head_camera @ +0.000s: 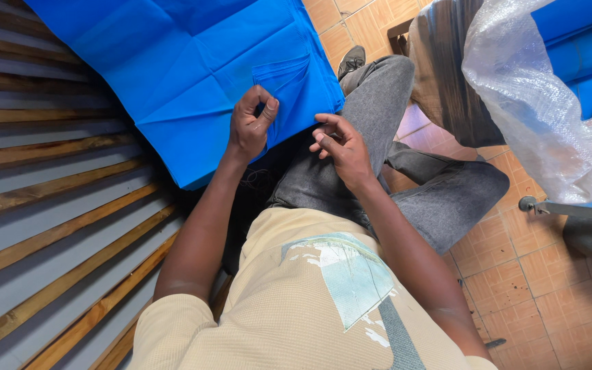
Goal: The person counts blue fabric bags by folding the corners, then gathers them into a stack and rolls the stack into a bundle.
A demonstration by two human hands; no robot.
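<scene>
Over our lap, seen from the head camera, our left hand (249, 127) pinches its thumb and forefinger tightly on the lower edge of the creased blue non-woven fabric sheet (200, 75), which lies across the slatted wooden counter (42, 205) and overhangs our knee. Our right hand (340, 147) rests on the grey trouser leg (371, 116), its grip narrow, fingers curled, holding nothing we can make out.
</scene>
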